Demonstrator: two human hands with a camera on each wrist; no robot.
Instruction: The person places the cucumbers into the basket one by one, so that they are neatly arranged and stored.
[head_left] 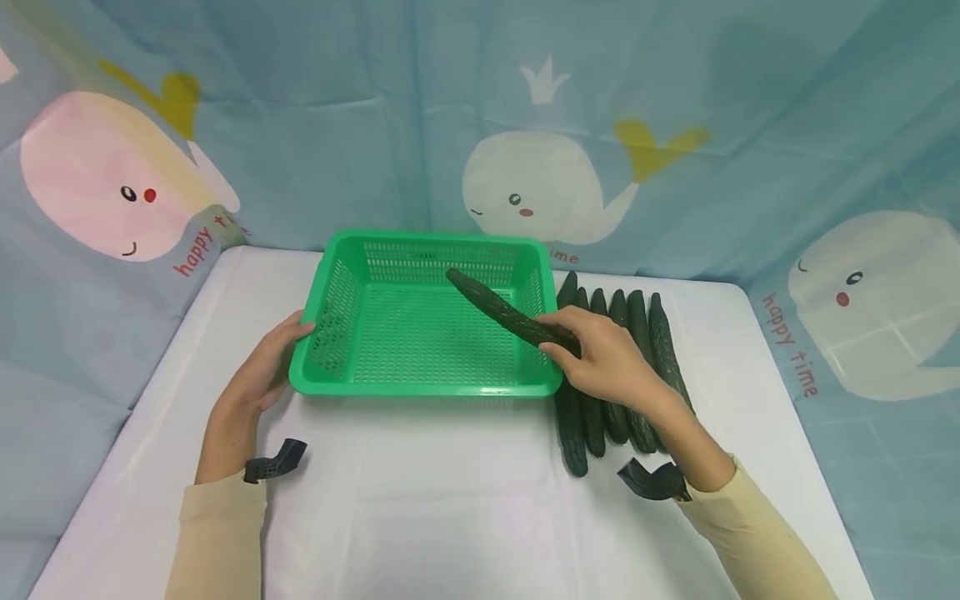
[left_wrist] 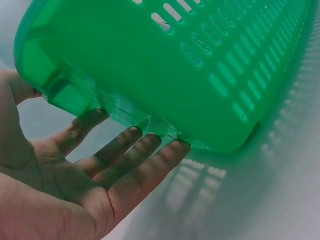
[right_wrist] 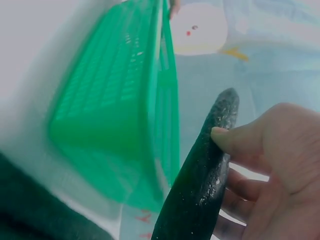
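Observation:
A dark green cucumber (head_left: 498,310) slants above the right part of a green plastic basket (head_left: 420,389). My right hand (head_left: 603,354) grips it near its lower right end, over the basket's right rim. In the right wrist view the thumb lies on the cucumber (right_wrist: 200,185), with the fingers on its other side. At the basket's left side my left hand (head_left: 262,367) holds the edge. The left wrist view shows the left hand's (left_wrist: 65,175) thumb at the rim and its fingertips against the outer wall of the basket (left_wrist: 150,75).
Several more cucumbers (head_left: 660,342) lie side by side right of the basket, partly hidden by the right hand and forearm. Everything stands on a white-covered table (head_left: 450,500). A blue curtain (head_left: 337,167) with whale prints hangs behind it.

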